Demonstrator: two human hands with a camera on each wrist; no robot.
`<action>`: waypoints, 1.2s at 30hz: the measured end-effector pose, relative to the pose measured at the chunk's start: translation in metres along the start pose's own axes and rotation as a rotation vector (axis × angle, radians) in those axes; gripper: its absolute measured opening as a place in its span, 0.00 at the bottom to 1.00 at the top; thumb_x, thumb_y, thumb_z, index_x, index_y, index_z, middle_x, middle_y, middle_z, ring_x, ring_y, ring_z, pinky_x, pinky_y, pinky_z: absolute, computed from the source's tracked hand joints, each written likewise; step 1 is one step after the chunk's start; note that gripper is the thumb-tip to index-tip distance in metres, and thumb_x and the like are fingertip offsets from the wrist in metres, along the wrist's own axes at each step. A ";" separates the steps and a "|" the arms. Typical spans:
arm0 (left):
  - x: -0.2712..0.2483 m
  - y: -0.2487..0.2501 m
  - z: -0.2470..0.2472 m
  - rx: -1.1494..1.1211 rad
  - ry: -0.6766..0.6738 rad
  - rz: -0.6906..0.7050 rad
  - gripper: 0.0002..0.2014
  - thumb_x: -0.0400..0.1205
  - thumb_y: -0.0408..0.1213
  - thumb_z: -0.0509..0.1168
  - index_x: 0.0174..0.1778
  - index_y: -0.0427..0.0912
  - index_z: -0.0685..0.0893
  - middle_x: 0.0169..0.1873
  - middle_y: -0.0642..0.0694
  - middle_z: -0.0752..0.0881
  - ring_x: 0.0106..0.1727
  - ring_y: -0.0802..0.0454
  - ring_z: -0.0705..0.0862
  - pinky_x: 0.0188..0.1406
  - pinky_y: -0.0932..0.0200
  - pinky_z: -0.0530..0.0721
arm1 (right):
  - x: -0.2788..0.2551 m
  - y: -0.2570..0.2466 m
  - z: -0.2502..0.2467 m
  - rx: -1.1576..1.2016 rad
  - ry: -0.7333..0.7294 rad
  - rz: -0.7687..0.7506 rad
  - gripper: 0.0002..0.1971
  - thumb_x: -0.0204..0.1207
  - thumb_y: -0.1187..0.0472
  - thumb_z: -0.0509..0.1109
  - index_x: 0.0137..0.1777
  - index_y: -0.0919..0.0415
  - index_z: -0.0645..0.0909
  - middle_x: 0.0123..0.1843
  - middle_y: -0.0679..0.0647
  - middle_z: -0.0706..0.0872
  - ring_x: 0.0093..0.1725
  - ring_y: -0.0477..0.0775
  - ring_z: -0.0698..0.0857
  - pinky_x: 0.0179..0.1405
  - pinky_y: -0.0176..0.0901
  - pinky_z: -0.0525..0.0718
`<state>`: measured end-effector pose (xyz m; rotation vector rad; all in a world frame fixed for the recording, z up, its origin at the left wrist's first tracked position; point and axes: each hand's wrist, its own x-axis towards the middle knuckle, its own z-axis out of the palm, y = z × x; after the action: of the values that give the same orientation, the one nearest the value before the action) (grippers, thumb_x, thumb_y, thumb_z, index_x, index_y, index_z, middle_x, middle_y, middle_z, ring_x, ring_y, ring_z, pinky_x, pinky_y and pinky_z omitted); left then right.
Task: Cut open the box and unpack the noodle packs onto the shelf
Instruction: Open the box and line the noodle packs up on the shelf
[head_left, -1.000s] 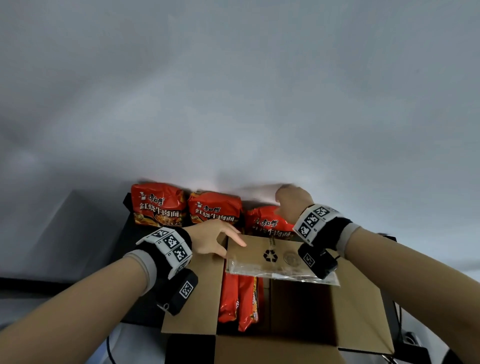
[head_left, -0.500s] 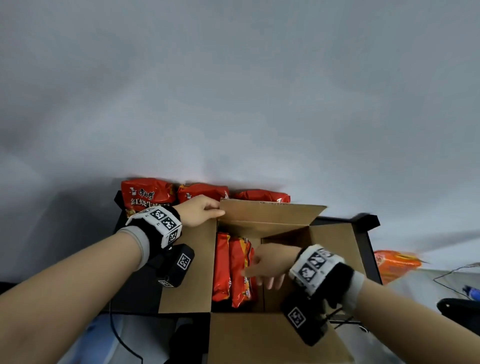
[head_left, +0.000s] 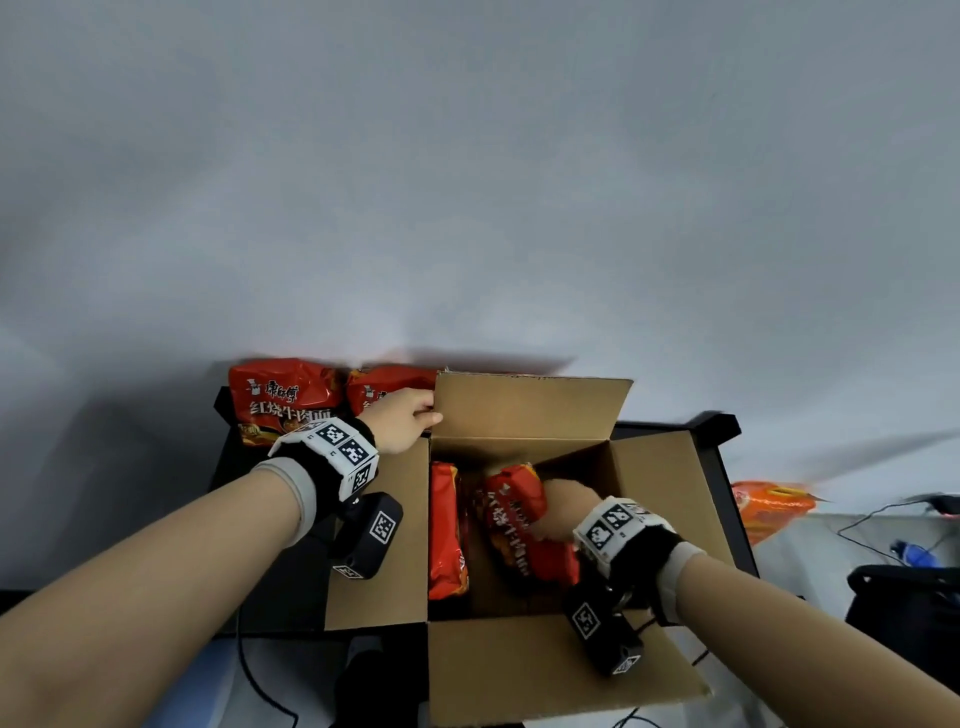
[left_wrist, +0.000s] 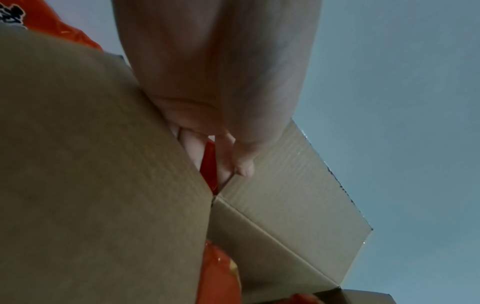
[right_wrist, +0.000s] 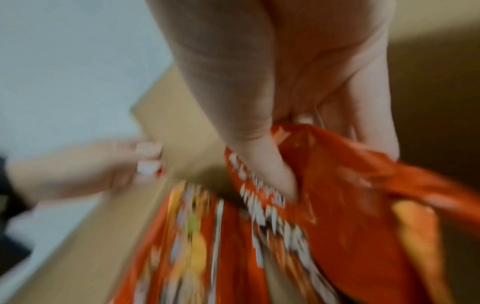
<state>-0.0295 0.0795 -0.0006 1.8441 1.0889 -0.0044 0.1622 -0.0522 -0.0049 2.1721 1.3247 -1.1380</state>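
Note:
An open cardboard box (head_left: 670, 483) sits on a black shelf (head_left: 719, 423). My left hand (head_left: 402, 423) pinches the left edge of the upright far flap (head_left: 524, 410), with the thumb in front (left_wrist: 244, 160). My right hand (head_left: 558, 506) is inside the box and grips a red noodle pack (head_left: 511, 525) by its top edge, thumb pressed on its face (right_wrist: 262, 164). Another red pack (head_left: 445, 530) stands on edge at the box's left side. Two red packs (head_left: 283, 400) (head_left: 387, 389) stand on the shelf behind the box against the wall.
The box's left flap (head_left: 384, 561) and near flap (head_left: 545, 670) lie folded outward. An orange bag (head_left: 769, 506) lies to the right of the shelf, with cables (head_left: 872, 519) and dark gear (head_left: 909, 603) beyond. A grey wall (head_left: 467, 182) rises right behind the shelf.
My right hand came back from the shelf, went down into the box and took hold of a noodle pack. My left hand moved to the far flap, which now stands upright.

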 end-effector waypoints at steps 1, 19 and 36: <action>0.000 -0.001 0.000 -0.007 0.000 0.010 0.12 0.86 0.34 0.57 0.60 0.39 0.83 0.59 0.44 0.87 0.62 0.46 0.83 0.68 0.50 0.76 | -0.003 0.010 -0.007 0.001 0.004 0.011 0.25 0.68 0.54 0.75 0.65 0.60 0.80 0.62 0.57 0.86 0.61 0.58 0.85 0.60 0.47 0.84; -0.003 0.012 0.008 0.157 -0.017 0.057 0.08 0.77 0.24 0.67 0.42 0.36 0.91 0.38 0.61 0.86 0.38 0.73 0.83 0.45 0.78 0.78 | -0.119 0.124 -0.234 0.251 0.600 -0.253 0.11 0.72 0.60 0.75 0.54 0.52 0.82 0.36 0.48 0.84 0.28 0.47 0.79 0.13 0.22 0.70; -0.030 -0.001 0.034 0.269 0.114 -0.088 0.26 0.76 0.25 0.65 0.38 0.71 0.84 0.46 0.55 0.91 0.54 0.53 0.87 0.60 0.44 0.85 | 0.083 0.125 -0.139 -0.259 0.325 -0.350 0.11 0.69 0.63 0.69 0.51 0.59 0.86 0.53 0.58 0.89 0.49 0.58 0.86 0.43 0.41 0.78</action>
<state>-0.0339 0.0353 -0.0070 2.0535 1.3006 -0.1031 0.3523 0.0230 0.0026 2.0415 1.9332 -0.6841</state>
